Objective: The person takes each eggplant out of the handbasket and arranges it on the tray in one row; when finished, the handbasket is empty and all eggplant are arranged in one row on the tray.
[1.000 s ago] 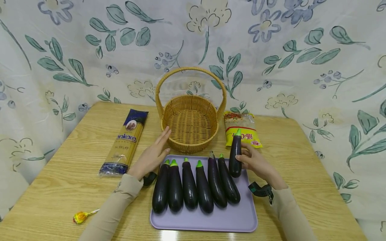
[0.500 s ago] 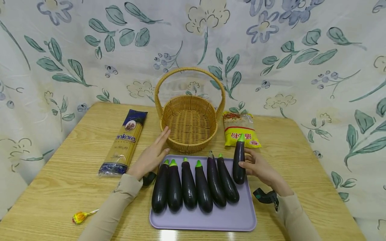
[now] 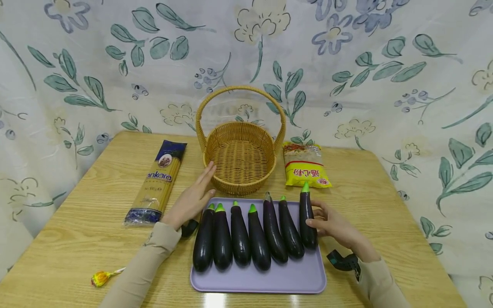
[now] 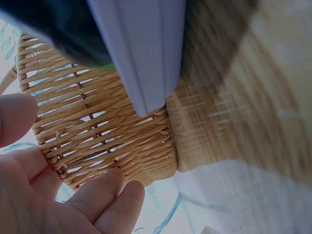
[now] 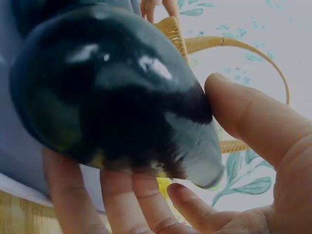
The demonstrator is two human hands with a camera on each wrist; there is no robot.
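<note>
My right hand holds a dark eggplant with a green stem by its side, thumb on one face and fingers on the other. That eggplant is at the right end of a row of several eggplants on a lilac tray. In the right wrist view the held eggplant fills the middle. My left hand touches the near left side of a round wicker basket with fairly straight fingers. The left wrist view shows its fingers against the basket weave. Nothing lies inside the basket.
Left of the basket lies a pack of spaghetti. A yellow bag of pasta is on the right, beyond the held eggplant. A lollipop lies near the left forearm. Behind the wooden table hangs a floral curtain.
My right hand has brought the held eggplant down and slightly right, toward the tray's right edge beside the row. The left hand stays at the basket.
</note>
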